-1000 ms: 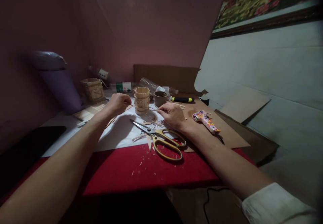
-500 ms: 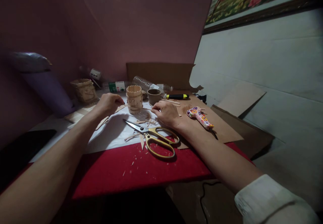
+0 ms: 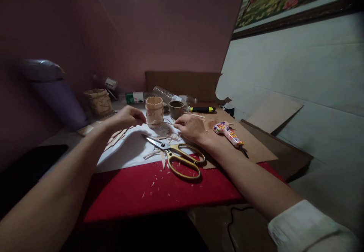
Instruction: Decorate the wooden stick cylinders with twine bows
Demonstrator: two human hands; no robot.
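A small wooden-stick cup (image 3: 154, 110) with a scalloped rim stands upright on the white sheet between my hands. My left hand (image 3: 131, 116) is closed in a pinch just left of its base; what lies in the fingertips is mostly hidden. On the other side, my right hand (image 3: 190, 126) pinches a thin cord (image 3: 169, 121) that runs toward the cup's lower part. In front of the cup lie gold-handled scissors (image 3: 173, 153), blades slightly apart, among wood scraps (image 3: 163, 159). To the right of my hand rests a flower-patterned glue gun (image 3: 229, 133) on cardboard.
A brown pot (image 3: 176, 110), a yellow-black utility knife (image 3: 202, 109) and clear plastic bottles (image 3: 165, 93) stand or lie behind. A second wooden cup (image 3: 98, 102) and a purple container (image 3: 58, 100) are at left. Red cloth (image 3: 127, 191) covers the front edge.
The whole view has shifted slightly. The cord between the cup and my right hand looks slacker and more curved; my left hand is closer to the cup's base.
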